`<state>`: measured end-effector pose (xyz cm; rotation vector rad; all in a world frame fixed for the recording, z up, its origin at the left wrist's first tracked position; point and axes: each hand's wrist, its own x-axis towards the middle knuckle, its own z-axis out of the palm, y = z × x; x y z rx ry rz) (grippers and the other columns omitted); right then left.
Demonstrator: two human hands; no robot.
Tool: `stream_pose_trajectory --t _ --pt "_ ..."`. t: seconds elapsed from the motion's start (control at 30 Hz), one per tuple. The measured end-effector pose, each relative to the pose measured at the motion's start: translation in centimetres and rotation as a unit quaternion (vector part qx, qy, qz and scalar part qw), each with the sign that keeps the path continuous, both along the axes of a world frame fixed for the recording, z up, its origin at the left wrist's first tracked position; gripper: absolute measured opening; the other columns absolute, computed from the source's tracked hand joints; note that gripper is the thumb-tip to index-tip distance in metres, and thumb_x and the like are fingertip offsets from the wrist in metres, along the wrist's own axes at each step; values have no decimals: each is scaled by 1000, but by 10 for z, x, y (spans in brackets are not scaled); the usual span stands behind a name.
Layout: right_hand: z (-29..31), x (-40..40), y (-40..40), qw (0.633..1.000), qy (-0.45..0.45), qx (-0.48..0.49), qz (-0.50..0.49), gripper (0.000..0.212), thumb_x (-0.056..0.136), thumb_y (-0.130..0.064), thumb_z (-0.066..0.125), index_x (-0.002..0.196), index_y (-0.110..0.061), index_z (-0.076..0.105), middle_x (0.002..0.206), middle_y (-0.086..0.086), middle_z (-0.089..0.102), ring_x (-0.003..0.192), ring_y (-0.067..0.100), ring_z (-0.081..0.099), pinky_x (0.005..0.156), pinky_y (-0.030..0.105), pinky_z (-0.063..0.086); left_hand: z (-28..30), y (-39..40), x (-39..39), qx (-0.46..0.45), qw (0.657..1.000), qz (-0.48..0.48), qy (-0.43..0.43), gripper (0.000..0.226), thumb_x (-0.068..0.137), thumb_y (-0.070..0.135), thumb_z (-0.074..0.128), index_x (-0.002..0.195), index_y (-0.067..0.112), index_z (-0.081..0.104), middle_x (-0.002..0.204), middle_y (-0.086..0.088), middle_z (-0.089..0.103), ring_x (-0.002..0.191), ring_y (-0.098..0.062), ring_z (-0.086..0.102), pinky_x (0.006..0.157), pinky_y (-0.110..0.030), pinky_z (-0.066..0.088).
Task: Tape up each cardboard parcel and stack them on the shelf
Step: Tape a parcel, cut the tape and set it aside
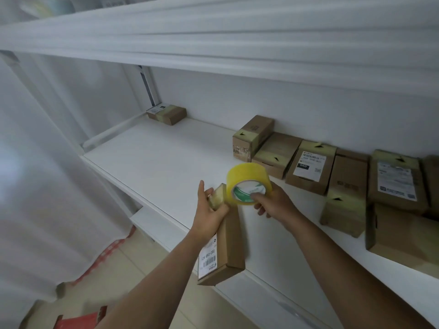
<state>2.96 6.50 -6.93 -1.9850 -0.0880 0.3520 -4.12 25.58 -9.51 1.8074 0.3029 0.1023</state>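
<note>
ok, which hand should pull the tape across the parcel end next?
Right. The right hand already grips the yellow tape roll against the taped end, while the left hand holds the parcel steady.

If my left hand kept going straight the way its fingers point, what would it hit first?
Probably nothing soon: the left hand, gripping the long brown cardboard parcel, points up and away over bare white shelf board. The white back wall would likely come first, though depth is unclear.
</note>
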Motion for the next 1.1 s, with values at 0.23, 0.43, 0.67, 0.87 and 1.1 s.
stream_pose_trajectory --t 0.23,0.43,0.67,0.87,1.1 --pt "12 -7 52 995 14 100 13 35 88 -21 65 117 -21 46 91 9 70 66 20 71 53 29 51 0 14 -24 -137 989 49 16 98 67 58 65 149 32 19 142 11 44 116 -6 53 83 -20 43" --pt "-4 3 39 976 96 190 -50 21 95 -10 57 116 -15 59 95 14 72 70 30 74 56 32 54 -4 -6 -36 3 997 53 51 90 60 92 59 122 27 50 119 7 53 116 -16 55 97 -40 48" --pt "-31 11 -3 973 138 174 -69 19 95 -10 60 115 -13 59 99 17 71 68 31 73 57 31 54 -8 -35 -32 213 969 110 62 109 58 83 60 139 15 33 141 -8 43 134 -29 38 108 -47 41" --pt "-42 3 -27 995 67 32 -67 26 86 -26 74 107 -12 69 78 7 68 63 19 60 59 28 46 -11 -43 -30 303 949 85 28 102 64 71 65 140 10 33 134 -8 45 133 -37 39 110 -48 38" --pt "-46 1 -36 997 40 -49 -51 51 80 -42 78 127 -29 62 117 4 65 110 28 61 94 40 51 -15 -50 -31 448 882 -15 144 97 78 80 49 143 10 31 166 -11 0 152 -35 -8 118 -63 6"
